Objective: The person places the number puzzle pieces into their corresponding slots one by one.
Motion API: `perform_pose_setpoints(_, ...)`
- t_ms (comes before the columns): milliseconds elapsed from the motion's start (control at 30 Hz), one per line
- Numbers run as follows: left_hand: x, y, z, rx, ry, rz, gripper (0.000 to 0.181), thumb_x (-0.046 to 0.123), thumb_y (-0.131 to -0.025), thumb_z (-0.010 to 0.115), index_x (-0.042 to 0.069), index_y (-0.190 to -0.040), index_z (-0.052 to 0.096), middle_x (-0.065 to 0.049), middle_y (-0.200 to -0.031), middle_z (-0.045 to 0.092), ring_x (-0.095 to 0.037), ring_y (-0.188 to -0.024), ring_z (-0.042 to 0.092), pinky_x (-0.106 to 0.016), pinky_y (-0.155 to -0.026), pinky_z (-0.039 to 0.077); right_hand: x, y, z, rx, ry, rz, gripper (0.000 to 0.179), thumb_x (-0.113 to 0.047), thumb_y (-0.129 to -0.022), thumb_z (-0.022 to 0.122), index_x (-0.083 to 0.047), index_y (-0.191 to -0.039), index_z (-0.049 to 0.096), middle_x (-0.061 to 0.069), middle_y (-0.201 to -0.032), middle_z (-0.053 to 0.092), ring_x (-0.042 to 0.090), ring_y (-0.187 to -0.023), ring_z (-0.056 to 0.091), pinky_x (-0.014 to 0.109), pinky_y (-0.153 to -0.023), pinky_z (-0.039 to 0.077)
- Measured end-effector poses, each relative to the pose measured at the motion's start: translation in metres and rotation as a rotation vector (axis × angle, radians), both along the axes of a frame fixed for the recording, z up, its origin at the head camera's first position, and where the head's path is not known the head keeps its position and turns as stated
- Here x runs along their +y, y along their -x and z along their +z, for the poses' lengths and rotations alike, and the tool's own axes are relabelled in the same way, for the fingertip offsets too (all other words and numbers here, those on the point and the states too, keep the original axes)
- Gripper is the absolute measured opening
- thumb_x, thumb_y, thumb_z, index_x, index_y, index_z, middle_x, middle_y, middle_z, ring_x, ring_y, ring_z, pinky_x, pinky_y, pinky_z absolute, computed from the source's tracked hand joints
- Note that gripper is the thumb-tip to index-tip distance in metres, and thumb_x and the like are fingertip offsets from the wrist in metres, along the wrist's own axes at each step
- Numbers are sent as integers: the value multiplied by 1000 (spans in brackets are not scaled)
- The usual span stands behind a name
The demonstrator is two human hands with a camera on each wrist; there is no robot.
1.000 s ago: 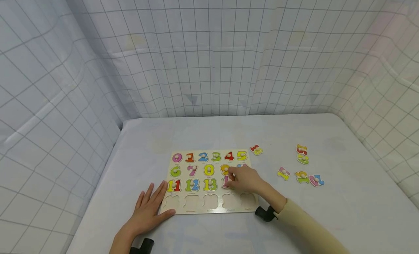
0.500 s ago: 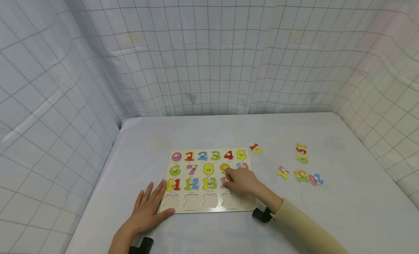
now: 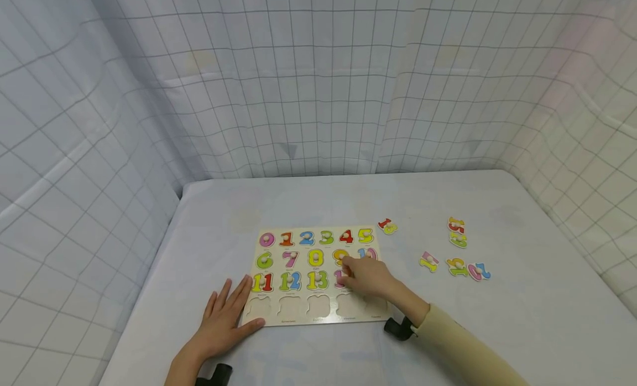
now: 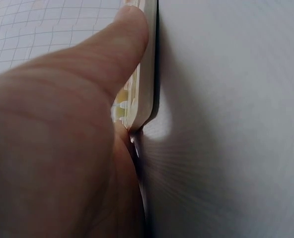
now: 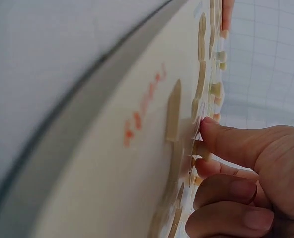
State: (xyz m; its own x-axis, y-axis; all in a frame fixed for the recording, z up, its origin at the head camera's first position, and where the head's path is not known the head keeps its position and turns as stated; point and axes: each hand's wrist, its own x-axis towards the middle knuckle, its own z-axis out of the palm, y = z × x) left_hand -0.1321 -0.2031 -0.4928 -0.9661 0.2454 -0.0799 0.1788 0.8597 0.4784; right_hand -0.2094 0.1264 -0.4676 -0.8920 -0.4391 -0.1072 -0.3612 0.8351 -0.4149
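A wooden number puzzle board [image 3: 304,322] lies on the table with rows of coloured, knobbed numbers. My left hand [image 3: 223,325] rests at its front left corner, fingers straight along the left side, thumb [image 4: 129,29] over the front edge. My right hand [image 3: 370,276] is over the third row, right of the 13 [image 3: 317,280], its thumb and index finger pinching a number puzzle piece [image 3: 339,278] with a pink 1. The rest of that piece is hidden under the hand. In the right wrist view, its small wooden knob [image 5: 202,149] shows between thumb and fingers.
Loose number pieces lie right of the board: a red and yellow one [image 3: 387,226] by its far corner, a 15 [image 3: 456,225], a pink and yellow one [image 3: 429,262] and a 20 [image 3: 479,272]. The board's front row has bare recesses [image 3: 318,306]. Gridded white curtains surround the table.
My right hand shifted slightly toward the left early on and then held nearly still at the same piece. My left hand has stayed at the board's corner.
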Motion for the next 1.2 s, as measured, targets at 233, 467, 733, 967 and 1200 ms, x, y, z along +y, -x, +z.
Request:
perform_pose_setpoints(233, 0, 0, 0, 2, -5, 0, 96, 62, -82, 59, 8, -152, 21, -13, -155, 21, -40, -141, -1, -59, -107, -6, 1, -2, 1, 2, -6, -19, 29, -35, -88, 68, -17, -76, 48, -6, -53, 36, 10, -47, 38, 24, -45, 23)
perform_pose_setpoints(467, 0, -2, -4, 33, -37, -1, 94, 59, -82, 62, 8, -151, 25, -15, -153, 24, -41, -140, 1, -59, -106, -5, 2, -4, 0, -3, 16, -42, 31, -37, -88, 67, -18, -75, 47, -6, -54, 39, 10, -48, 40, 25, -47, 26)
perform_pose_setpoints(733, -1, -2, -3, -29, -19, 4, 96, 62, -82, 59, 9, -152, 21, -13, -155, 21, -41, -141, -2, -59, -106, -7, 27, -8, -4, -19, 134, -93, 25, -42, -88, 65, -21, -83, 54, -7, -55, 44, 9, -47, 41, 23, -44, 28)
perform_pose_setpoints(967, -2, -2, -8, 3, -45, 2, 95, 62, -82, 59, 11, -152, 21, -14, -154, 22, -39, -141, -2, -58, -107, -9, 100, 13, 15, -7, 186, -324, 42, -51, -94, 53, -10, -100, 58, 2, -61, 51, 16, -50, 44, 27, -45, 33)
perform_pose_setpoints(1200, -3, 0, -11, 35, -34, -5, 94, 62, -83, 59, 12, -153, 20, -15, -154, 23, -39, -141, -2, -56, -107, -11, 183, 33, 39, 15, 104, -502, 66, -59, -96, 38, 3, -114, 52, 22, -97, 61, 24, -66, 54, 35, -53, 42)
